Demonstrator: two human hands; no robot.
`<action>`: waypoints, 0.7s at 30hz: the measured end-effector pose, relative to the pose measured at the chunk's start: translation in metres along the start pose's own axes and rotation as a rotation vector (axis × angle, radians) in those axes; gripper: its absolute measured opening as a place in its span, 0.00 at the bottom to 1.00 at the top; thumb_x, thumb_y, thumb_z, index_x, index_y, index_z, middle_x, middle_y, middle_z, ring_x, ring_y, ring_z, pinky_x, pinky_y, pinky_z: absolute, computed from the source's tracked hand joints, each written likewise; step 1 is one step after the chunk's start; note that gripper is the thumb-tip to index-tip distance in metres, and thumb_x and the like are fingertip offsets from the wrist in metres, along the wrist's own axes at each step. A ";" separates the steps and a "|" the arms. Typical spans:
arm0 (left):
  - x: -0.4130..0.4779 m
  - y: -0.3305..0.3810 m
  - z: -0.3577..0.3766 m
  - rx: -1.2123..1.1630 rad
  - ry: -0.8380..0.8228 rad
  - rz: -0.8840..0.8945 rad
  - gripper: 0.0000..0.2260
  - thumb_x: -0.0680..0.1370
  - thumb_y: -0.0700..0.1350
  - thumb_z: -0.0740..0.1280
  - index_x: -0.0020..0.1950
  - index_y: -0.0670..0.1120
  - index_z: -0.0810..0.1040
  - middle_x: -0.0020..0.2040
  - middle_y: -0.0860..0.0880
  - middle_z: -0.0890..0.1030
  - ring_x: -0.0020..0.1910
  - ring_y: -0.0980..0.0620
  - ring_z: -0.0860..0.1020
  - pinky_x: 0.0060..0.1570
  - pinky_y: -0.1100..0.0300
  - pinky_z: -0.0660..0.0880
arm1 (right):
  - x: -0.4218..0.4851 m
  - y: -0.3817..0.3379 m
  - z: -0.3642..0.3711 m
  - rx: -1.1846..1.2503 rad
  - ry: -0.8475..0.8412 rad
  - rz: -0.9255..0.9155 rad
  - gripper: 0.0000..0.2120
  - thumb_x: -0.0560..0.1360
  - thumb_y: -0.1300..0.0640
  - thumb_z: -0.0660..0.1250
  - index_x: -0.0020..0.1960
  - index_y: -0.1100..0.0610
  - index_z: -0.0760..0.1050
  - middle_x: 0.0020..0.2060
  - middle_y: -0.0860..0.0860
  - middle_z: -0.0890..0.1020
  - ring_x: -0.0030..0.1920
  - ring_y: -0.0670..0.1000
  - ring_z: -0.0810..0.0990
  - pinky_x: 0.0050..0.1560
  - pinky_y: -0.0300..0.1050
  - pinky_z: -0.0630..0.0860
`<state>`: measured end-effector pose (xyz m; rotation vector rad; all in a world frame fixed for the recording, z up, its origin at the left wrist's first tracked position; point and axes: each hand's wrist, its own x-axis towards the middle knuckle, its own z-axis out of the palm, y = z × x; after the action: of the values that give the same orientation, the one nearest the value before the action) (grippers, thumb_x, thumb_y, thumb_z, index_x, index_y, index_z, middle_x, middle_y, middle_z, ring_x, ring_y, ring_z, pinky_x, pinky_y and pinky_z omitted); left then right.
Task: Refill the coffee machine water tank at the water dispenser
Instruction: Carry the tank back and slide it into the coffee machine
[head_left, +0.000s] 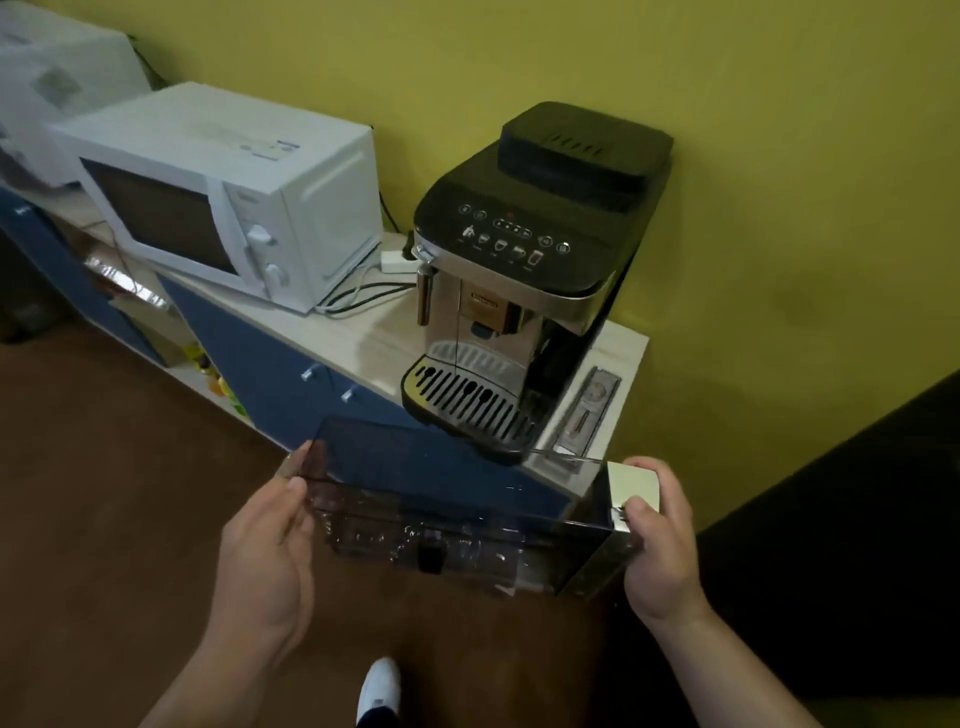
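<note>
A clear, dark-tinted water tank (447, 499) with a silver end panel is held level in front of me, below the counter's edge. My left hand (265, 551) grips its left end, thumb on the near wall. My right hand (660, 540) grips the silver right end, thumb on the front. A little water lies at the tank's bottom. The black and silver coffee machine (524, 270) stands on the counter behind the tank. No water dispenser is in view.
A white microwave (228, 192) sits left of the machine on the pale counter (363, 332) with blue cabinet doors. The tank's lid (587, 410) lies at the machine's right. Yellow wall behind, brown floor below, a dark object at the right, my white shoe (379, 691).
</note>
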<state>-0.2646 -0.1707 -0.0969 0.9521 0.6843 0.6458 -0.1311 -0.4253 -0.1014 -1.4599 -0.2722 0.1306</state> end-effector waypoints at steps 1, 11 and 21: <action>0.016 0.003 0.001 0.009 -0.005 -0.035 0.17 0.84 0.38 0.55 0.54 0.45 0.84 0.52 0.54 0.86 0.55 0.59 0.81 0.61 0.62 0.73 | 0.007 0.002 0.009 0.017 0.034 0.010 0.11 0.67 0.56 0.61 0.47 0.48 0.76 0.40 0.61 0.75 0.41 0.62 0.74 0.39 0.56 0.70; 0.141 0.029 0.022 0.112 -0.092 -0.273 0.09 0.83 0.40 0.60 0.52 0.45 0.81 0.44 0.51 0.87 0.41 0.61 0.84 0.40 0.70 0.79 | 0.065 0.020 0.067 -0.106 0.277 -0.030 0.13 0.66 0.62 0.57 0.43 0.48 0.76 0.34 0.49 0.79 0.34 0.45 0.75 0.30 0.41 0.71; 0.193 0.035 0.048 0.048 -0.047 -0.355 0.09 0.80 0.37 0.63 0.58 0.40 0.79 0.53 0.44 0.82 0.54 0.52 0.81 0.52 0.62 0.81 | 0.116 0.038 0.078 -0.253 0.260 -0.072 0.16 0.64 0.50 0.58 0.49 0.54 0.73 0.37 0.52 0.75 0.35 0.42 0.73 0.34 0.37 0.70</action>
<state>-0.1151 -0.0355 -0.0909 0.8592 0.8063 0.2937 -0.0367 -0.3168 -0.1199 -1.6957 -0.1319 -0.1573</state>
